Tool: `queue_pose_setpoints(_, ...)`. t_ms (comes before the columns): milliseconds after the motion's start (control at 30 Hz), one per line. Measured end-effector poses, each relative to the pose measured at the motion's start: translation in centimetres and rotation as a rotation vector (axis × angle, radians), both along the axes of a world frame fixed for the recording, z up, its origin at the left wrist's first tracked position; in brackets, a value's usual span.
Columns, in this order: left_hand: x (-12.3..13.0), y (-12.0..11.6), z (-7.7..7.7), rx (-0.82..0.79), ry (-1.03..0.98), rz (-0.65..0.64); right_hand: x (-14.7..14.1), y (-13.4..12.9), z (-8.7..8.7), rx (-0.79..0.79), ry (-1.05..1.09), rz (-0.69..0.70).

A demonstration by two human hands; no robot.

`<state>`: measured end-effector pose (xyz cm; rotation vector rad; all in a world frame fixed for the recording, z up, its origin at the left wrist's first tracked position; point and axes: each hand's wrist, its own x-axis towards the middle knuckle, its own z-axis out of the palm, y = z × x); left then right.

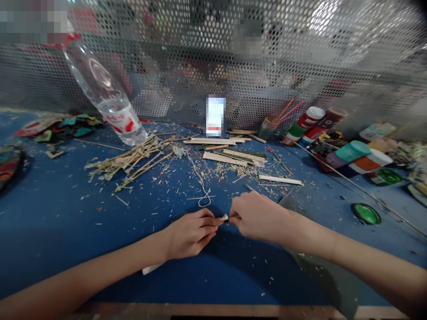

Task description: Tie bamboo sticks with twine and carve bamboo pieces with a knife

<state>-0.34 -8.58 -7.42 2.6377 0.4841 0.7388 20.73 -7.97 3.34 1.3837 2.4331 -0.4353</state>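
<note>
My left hand is closed on a pale strip, whose one end pokes out below my wrist and whose small tip shows at my fingertips. Close to that tip on the right, my right hand has its fingers pinched together; whatever they hold is too small to make out. Both hands are low over the blue table. Beyond them lie a twisted white string, pale wooden strips and a single white strip among scattered shavings.
A tilted water bottle and a bundle of thin sticks are at the left. A lit phone leans on the perforated metal screen. Paint bottles, a long thin stick and a green dish lie right.
</note>
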Motion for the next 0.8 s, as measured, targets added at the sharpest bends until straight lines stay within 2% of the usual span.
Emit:
queue_pose_setpoints(67,-0.1,-0.1,-0.2,-0.054,0.033,0.003,0.2,-0.8,-0.3,0.001,-0.008,-0.070)
queue_pose_setpoints(167,-0.3,-0.1,0.0,-0.088,0.079,0.002,1.2,-2.6,-1.9,0.064,0.055,-0.132)
queue_pose_setpoints(267,-0.4,-0.4,0.8,-0.076,0.140,-0.006,2.3,-4.2,-3.5,0.118,0.119,-0.131)
queue_pose_setpoints(367,-0.2,-1.2,1.5,-0.059,0.220,0.010,2.7,-5.1,-4.0,0.142,0.148,-0.129)
queue_pose_setpoints(633,0.7,-4.3,1.3,0.021,0.215,0.337,2.8,-6.5,-3.6,0.200,0.180,-0.111)
queue_pose_setpoints(800,0.9,-5.0,1.2,0.068,0.204,0.446,3.5,-6.9,-3.7,0.224,0.221,-0.081)
